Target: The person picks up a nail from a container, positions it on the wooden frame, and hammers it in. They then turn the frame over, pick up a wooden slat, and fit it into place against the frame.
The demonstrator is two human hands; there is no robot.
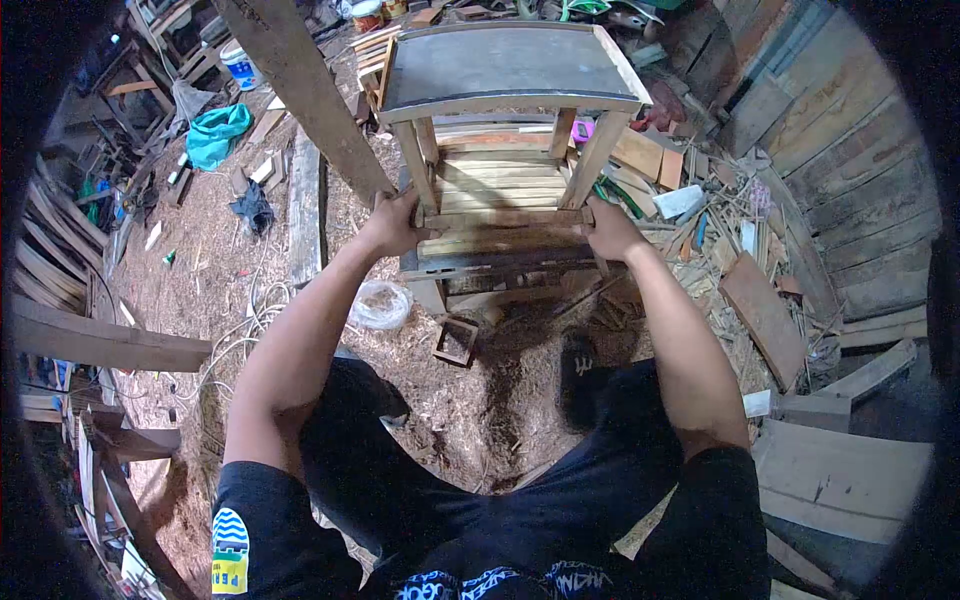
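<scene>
In front of me stands a small wooden table with a flat grey top and pale wooden legs. Pale slats run crosswise between its legs, low down. My left hand is closed around the lower left corner, by the foot of the near left leg. On the other side, my right hand grips the lower right corner the same way; some of its fingers are hidden behind the wood. Under the piece is a rough wooden bench.
A thick timber post slants down close to my left hand. Wood offcuts lie to the right by a plank wall. On the sawdust floor are a small wooden frame, a clear plastic roll and a teal bag.
</scene>
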